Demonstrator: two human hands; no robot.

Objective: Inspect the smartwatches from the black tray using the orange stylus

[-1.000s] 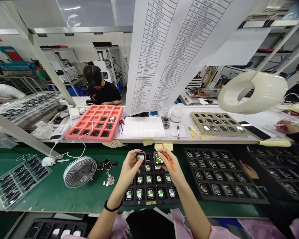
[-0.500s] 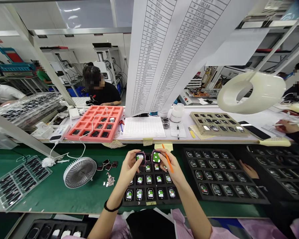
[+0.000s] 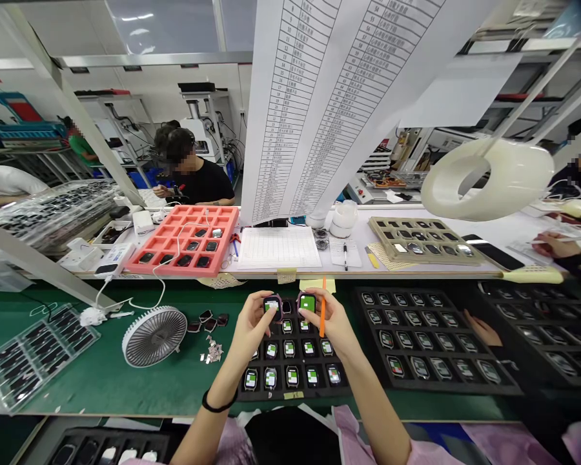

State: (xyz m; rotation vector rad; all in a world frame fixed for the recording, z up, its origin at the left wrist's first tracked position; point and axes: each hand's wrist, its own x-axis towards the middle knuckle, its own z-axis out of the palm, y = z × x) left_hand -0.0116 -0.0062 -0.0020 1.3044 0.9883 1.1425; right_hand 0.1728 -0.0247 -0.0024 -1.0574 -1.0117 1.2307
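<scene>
My left hand (image 3: 255,318) grips a smartwatch (image 3: 272,306) with a lit screen, the thumb lying on its lower edge. In my right hand (image 3: 333,321) is another smartwatch (image 3: 307,303), its screen mostly green, with the thumb touching the screen's lower part. An orange stick-like tool (image 3: 323,309) is also held upright among the right hand's fingers. Both watches are side by side above the black foam tray (image 3: 277,395), whose slots hold several watches with green and white screens. My hands cover part of the tray's upper rows.
Left of the tray are loose watch parts (image 3: 214,350), a round fan (image 3: 155,336) and a clear tray (image 3: 41,355). Black watch trays (image 3: 428,342) lie to the right, near another person's hand (image 3: 482,328). A shelf behind carries a pink tray (image 3: 184,239) and papers; a tape roll (image 3: 489,179) hangs above.
The orange tool has swung from slanted to nearly upright in my right hand. The right watch has shifted slightly right and up, and its screen picture differs. My left hand has hardly moved.
</scene>
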